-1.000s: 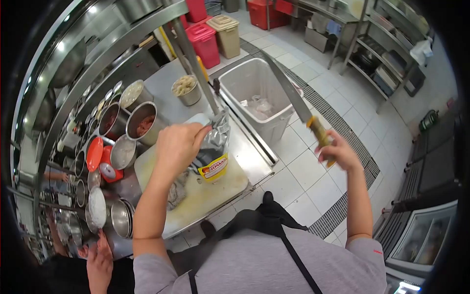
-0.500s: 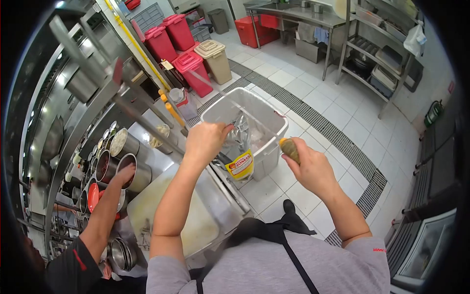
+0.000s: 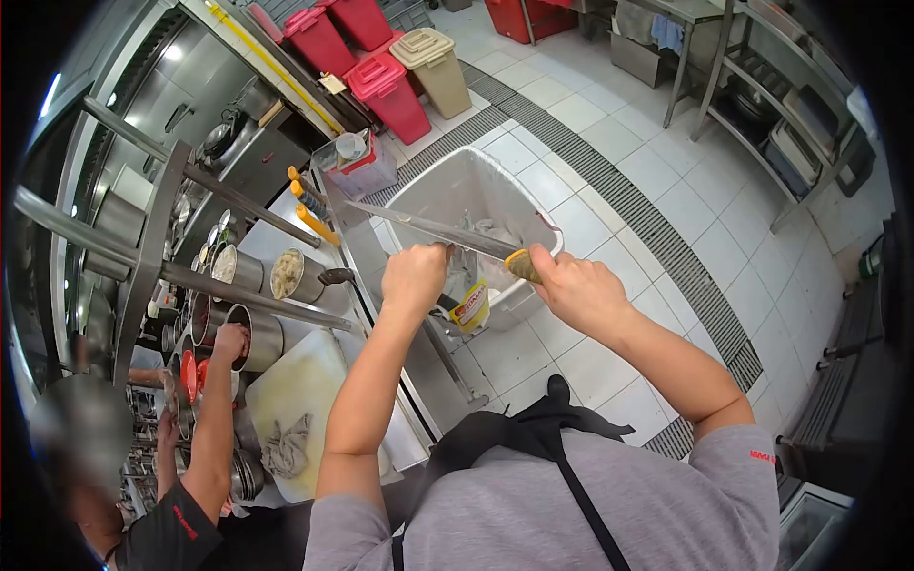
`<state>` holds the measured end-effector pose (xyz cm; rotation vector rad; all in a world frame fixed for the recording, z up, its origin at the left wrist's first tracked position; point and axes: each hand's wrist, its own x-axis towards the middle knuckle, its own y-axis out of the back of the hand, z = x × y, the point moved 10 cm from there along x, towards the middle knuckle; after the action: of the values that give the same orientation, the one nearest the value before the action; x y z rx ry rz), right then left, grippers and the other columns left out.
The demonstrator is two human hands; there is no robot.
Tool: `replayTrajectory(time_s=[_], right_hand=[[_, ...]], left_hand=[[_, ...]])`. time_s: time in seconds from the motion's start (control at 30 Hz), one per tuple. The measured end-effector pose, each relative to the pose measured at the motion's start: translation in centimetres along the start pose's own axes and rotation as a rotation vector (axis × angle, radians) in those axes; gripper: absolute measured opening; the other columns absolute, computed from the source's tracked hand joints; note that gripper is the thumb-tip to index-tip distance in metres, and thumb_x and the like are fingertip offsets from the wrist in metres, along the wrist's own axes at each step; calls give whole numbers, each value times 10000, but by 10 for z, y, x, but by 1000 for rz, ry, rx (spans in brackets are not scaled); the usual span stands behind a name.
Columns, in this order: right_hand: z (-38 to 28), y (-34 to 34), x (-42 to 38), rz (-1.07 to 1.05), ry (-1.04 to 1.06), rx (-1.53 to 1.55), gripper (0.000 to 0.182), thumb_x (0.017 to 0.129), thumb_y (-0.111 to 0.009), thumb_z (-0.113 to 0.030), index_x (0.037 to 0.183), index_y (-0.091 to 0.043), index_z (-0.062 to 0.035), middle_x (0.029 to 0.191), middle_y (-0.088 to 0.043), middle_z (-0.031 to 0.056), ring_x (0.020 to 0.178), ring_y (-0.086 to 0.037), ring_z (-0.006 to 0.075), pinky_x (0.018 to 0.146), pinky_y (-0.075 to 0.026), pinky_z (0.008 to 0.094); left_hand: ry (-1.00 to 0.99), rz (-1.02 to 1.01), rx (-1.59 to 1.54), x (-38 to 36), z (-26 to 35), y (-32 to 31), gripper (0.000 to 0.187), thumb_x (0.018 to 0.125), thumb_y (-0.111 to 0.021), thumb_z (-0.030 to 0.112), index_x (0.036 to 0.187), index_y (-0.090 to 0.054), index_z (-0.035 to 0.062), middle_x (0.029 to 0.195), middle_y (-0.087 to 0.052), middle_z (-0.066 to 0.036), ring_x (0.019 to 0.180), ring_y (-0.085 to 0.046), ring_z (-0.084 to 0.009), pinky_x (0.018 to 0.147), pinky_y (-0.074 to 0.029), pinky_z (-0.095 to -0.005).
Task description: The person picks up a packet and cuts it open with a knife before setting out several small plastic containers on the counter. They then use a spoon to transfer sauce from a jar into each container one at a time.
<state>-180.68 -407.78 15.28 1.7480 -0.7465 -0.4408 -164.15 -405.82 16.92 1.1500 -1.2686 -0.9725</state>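
Left hand [image 3: 415, 278]: knuckles up, pinching pouch [image 3: 471, 306]. Right hand [image 3: 586, 293]: reaching forward, closed round knife [image 3: 438, 227] handle. Pouch top: partly hidden from me by fingers.

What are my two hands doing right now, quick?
Left hand: closed on the top of the silver pouch with the yellow label.
Right hand: closed around the handle of the long knife.

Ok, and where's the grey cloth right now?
In the head view, the grey cloth lies crumpled on the near end of the cutting board, to the left of your left forearm, beside the stacked metal bowls.
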Motion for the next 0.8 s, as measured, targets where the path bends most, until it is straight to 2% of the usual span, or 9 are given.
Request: replayTrajectory(time_s=[0.23,0.37,0.43,0.47,0.63,0.67,0.7,0.77,0.8], right_hand=[[31,-40,19,-142,9,55,335,816,-576,-228,1021,-382,-47,757,-598,170,658,-613,334,557,-493,419],[85,-73,21,-147,-29,42,304,833,-541,-243,1013,-409,-37,733,-609,181,656,-611,346,578,-494,427],[121,-98,12,-301,-137,28,208,831,-485,-165,933,-427,6,713,-611,221,673,-619,373,596,-503,442],[121,-104,14,-307,-132,26,208,831,-485,-165,933,-427,6,713,-611,221,673,-619,373,596,-503,442],[112,-117,30,-237,-228,279,329,843,-525,-277,942,-448,28,720,-608,239,720,-611,391,641,-486,469],[111,-129,36,-136,-161,356,313,840,-525,-257,943,-444,28,666,-601,206,645,-622,338,567,-494,427],[100,-124,40,-146,-135,357,313,840,-525,-257,943,-444,28,666,-601,206,645,-622,338,567,-494,427],[90,-135,34,-373,-391,807,243,828,-519,-177,941,-437,22,601,-575,143,567,-614,236,476,-481,360],[85,-139,34,-388,-366,798,243,828,-519,-177,941,-437,22,601,-575,143,567,-614,236,476,-481,360]], left_hand=[[76,-96,-14,7,-9,-32,308,852,-532,295,716,-619,32,629,-594,-198,598,-592,-381,559,-478,-450],[120,-112,-1,5,-27,-36,335,854,-531,305,683,-617,30,624,-590,-200,599,-587,-386,560,-478,-448],[177,-64,15,0,-42,-20,333,862,-517,296,707,-628,24,642,-600,-203,618,-604,-376,569,-493,-442],[177,-13,27,-1,-43,-13,336,856,-531,301,673,-617,32,623,-594,-189,592,-594,-367,545,-481,-439],[191,141,-7,-23,-42,3,299,847,-553,300,672,-593,61,598,-590,-136,550,-584,-330,481,-453,-417],[194,200,-1,-32,-41,9,278,844,-560,295,678,-583,72,588,-587,-118,534,-580,-316,458,-442,-405],[219,201,10,-39,-41,12,278,844,-560,295,678,-583,72,588,-587,-118,534,-580,-316,458,-442,-405],[218,261,33,-54,-33,27,249,842,-568,283,690,-558,87,558,-569,-92,502,-568,-299,428,-428,-386],[216,288,42,-64,-28,34,239,832,-587,265,675,-538,91,540,-555,-76,477,-560,-278,406,-413,-376]])
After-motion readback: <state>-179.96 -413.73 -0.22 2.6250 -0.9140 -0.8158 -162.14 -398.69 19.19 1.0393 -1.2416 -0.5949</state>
